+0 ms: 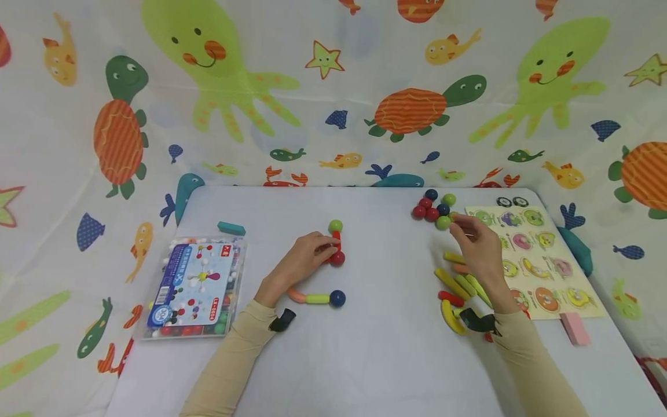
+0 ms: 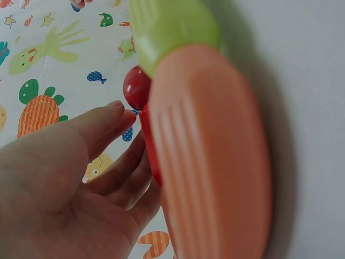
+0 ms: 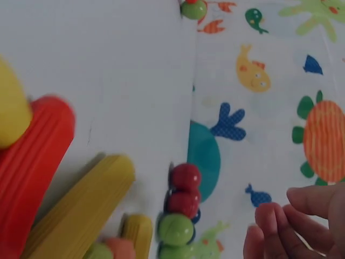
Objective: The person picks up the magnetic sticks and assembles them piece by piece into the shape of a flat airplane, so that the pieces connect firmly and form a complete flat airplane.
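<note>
While the red stick [image 1: 336, 246] is pinched by the left hand [image 1: 304, 259] left of the ball cluster [image 1: 434, 210], the released right hand [image 1: 476, 246] hovers beside it; loose balls could be knocked rolling across the desk [image 1: 375, 347].

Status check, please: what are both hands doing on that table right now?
Left hand grips red stick. Right hand reaches toward ball cluster, holding nothing visible. Path clear.

The table [image 1: 375, 347] is seen from above and behind by the head view, facing forward and down. The left wrist view is held very close, low along the tabletop, facing the patterned curtain [image 2: 48, 59]. The right wrist view is likewise low and close. The ball cluster [image 1: 433, 211] [image 3: 180, 208] is shared with the head view.
</note>
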The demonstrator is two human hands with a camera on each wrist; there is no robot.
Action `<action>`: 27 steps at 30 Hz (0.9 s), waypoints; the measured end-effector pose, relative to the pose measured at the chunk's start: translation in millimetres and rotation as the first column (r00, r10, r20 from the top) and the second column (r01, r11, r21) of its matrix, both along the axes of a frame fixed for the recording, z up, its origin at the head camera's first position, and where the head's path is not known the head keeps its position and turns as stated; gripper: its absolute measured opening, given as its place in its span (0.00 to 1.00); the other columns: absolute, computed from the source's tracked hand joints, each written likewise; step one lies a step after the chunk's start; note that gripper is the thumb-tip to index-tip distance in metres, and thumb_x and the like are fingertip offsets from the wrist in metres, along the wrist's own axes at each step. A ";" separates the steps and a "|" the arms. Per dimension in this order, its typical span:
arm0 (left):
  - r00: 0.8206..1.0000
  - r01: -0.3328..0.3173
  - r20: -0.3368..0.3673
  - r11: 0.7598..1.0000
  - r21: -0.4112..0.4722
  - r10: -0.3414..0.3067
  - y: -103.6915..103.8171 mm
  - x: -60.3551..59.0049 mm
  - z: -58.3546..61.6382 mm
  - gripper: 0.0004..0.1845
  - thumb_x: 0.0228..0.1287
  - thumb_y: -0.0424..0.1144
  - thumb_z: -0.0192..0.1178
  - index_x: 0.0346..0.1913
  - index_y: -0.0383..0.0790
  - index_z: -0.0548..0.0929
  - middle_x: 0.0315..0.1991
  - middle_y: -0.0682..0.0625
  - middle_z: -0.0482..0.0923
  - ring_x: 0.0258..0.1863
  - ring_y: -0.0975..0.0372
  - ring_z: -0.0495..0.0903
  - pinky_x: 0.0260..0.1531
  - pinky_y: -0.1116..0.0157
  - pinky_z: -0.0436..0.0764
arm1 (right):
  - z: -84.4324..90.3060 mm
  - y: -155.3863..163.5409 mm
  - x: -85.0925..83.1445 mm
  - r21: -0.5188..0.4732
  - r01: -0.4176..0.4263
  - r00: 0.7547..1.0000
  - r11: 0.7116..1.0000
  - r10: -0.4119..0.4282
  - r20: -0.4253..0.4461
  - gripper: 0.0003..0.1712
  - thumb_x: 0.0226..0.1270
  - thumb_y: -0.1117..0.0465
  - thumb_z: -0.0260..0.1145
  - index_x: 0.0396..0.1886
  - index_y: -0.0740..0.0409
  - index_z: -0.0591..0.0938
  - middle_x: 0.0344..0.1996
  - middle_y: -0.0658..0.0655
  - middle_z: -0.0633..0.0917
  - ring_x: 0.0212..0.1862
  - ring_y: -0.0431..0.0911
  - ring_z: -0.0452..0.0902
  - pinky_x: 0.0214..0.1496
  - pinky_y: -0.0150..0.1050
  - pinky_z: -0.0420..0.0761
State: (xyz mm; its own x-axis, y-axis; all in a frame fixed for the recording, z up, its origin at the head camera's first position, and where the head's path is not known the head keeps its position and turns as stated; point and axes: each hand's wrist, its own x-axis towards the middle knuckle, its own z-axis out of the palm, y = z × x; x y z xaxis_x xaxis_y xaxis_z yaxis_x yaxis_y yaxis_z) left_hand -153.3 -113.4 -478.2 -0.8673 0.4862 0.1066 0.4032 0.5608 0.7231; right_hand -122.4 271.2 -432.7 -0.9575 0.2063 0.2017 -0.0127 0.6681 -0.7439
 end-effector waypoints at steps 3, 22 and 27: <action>1.000 -0.002 0.006 1.000 -0.004 0.002 0.6 -0.1 0.5 0.17 0.71 0.38 0.64 0.60 0.42 0.85 0.44 0.50 0.83 0.40 0.62 0.77 0.44 0.65 0.81 | -0.8 9.7 5.9 0.010 0.032 0.999 0.999 -0.032 0.016 0.25 0.77 0.45 0.59 0.63 0.54 0.80 0.55 0.57 0.86 0.53 0.47 0.81 0.48 0.16 0.72; 1.000 -0.011 -0.004 1.000 -0.006 0.011 0.7 0.3 -0.4 0.16 0.71 0.40 0.64 0.58 0.43 0.86 0.40 0.51 0.81 0.38 0.61 0.75 0.39 0.68 0.77 | -19.2 45.8 34.0 0.062 0.109 0.986 0.992 -0.115 0.122 0.24 0.77 0.47 0.60 0.64 0.54 0.80 0.55 0.58 0.86 0.55 0.50 0.79 0.46 0.19 0.71; 1.000 -0.010 0.004 1.000 -0.009 0.010 1.7 -0.3 0.0 0.16 0.71 0.39 0.64 0.59 0.43 0.85 0.42 0.51 0.82 0.39 0.61 0.76 0.41 0.66 0.80 | -25.5 53.1 40.0 0.077 0.116 0.985 0.990 -0.124 0.122 0.22 0.76 0.49 0.62 0.62 0.55 0.81 0.53 0.59 0.87 0.51 0.43 0.80 0.43 0.16 0.72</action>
State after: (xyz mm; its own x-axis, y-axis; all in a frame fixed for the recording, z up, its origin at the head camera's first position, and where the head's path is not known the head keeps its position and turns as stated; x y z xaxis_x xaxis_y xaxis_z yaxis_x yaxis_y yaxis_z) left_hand -153.5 -111.7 -478.2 -0.8728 0.4781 0.0985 0.3944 0.5718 0.7194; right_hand -82.4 324.3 -458.2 -0.9453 0.3110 0.0986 0.1618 0.7094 -0.6859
